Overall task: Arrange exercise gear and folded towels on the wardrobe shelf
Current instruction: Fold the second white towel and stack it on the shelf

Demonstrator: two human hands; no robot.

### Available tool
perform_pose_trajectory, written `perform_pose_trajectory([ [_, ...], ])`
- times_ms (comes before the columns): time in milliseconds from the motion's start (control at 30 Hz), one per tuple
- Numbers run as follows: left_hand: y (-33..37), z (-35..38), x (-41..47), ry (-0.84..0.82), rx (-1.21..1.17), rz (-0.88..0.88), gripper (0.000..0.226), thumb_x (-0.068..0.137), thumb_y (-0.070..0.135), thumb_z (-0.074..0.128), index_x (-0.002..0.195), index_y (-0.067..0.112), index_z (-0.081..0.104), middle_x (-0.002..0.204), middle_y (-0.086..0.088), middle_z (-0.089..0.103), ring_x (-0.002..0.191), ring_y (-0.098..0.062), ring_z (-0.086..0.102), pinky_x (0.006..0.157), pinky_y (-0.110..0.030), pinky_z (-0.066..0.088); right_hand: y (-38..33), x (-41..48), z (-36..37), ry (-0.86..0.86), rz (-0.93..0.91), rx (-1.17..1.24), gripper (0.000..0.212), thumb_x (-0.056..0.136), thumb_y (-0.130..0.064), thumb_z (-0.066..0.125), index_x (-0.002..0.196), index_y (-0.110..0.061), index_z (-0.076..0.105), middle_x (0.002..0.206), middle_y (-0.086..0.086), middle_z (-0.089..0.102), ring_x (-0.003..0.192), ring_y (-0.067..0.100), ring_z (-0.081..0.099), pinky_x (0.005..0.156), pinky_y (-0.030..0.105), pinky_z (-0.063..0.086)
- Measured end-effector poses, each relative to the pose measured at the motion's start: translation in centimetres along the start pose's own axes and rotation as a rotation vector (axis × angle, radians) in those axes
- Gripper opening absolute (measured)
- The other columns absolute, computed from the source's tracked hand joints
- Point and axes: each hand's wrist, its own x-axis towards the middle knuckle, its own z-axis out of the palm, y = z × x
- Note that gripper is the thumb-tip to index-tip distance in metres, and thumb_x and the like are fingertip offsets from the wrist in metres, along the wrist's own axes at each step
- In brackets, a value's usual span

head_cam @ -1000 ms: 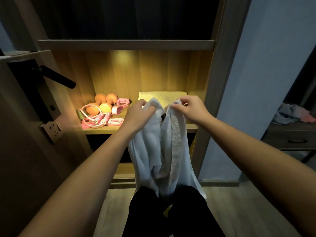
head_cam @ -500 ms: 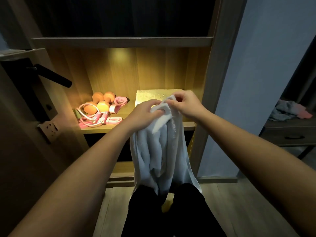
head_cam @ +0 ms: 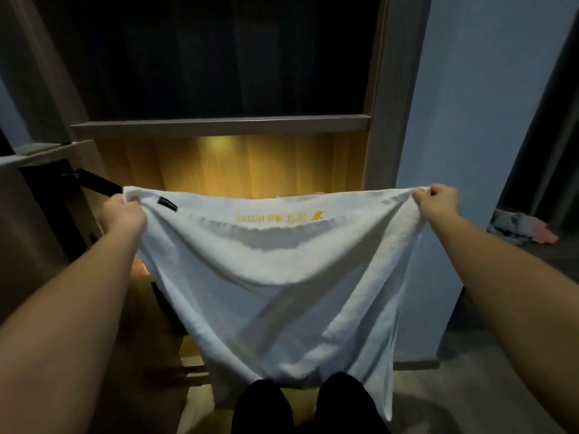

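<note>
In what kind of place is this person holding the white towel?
Probably a bedroom, facing an open wardrobe: a wooden shelf above a lit compartment, the white towel spread between the left hand and right hand, and a heap of clothes at the right.

white towel (head_cam: 275, 277) spread wide before lit wardrobe shelf (head_cam: 219, 125), left hand (head_cam: 123, 214) and right hand (head_cam: 437, 202) pinching top corners

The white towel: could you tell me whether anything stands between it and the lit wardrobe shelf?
Nothing visible does. The white towel, held spread by the left hand and right hand, hangs before the lit shelf compartment and hides its surface. The door handle is off to its left.
</note>
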Motion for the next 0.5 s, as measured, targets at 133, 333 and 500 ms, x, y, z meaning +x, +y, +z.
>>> perform_pose_trajectory([
  [133, 0.6, -1.9, 1.1, 0.087, -0.01, 0.016, 0.034, 0.101, 0.017, 0.044, 0.12, -0.008, 0.058, 0.125, -0.031, 0.056, 0.118, -0.043, 0.051, 0.099, -0.041, 0.04, 1.2, 2.1, -2.9, 0.125, 0.084, 0.031, 0.04, 0.091, -0.017, 0.06, 0.058, -0.01, 0.04, 0.072, 0.014, 0.044, 0.073, 0.023, 0.041, 0.068, 0.034, 0.034],
  [333, 3.3, -2.3, 0.8, 0.168, -0.113, 0.066, 0.035, 0.103, 0.021, 0.039, 0.125, -0.001, 0.055, 0.13, -0.025, 0.054, 0.122, -0.04, 0.05, 0.104, -0.039, 0.037, -1.4, 2.7, -3.3, 0.207, 0.026, 0.029, 0.045, 0.096, -0.023, 0.054, 0.06, -0.015, 0.03, 0.068, 0.01, 0.04, 0.072, 0.023, 0.039, 0.066, 0.032, 0.029],
  [500, 3.5, -3.1, 1.4, 0.187, -0.044, 0.032, 0.036, 0.104, 0.024, 0.04, 0.125, -0.001, 0.055, 0.127, -0.026, 0.055, 0.121, -0.04, 0.051, 0.102, -0.043, 0.039, -1.3, 3.3, -3.3, 0.19, 0.065, 0.033, 0.041, 0.096, -0.023, 0.055, 0.063, -0.012, 0.033, 0.069, 0.009, 0.041, 0.074, 0.025, 0.04, 0.069, 0.033, 0.032],
])
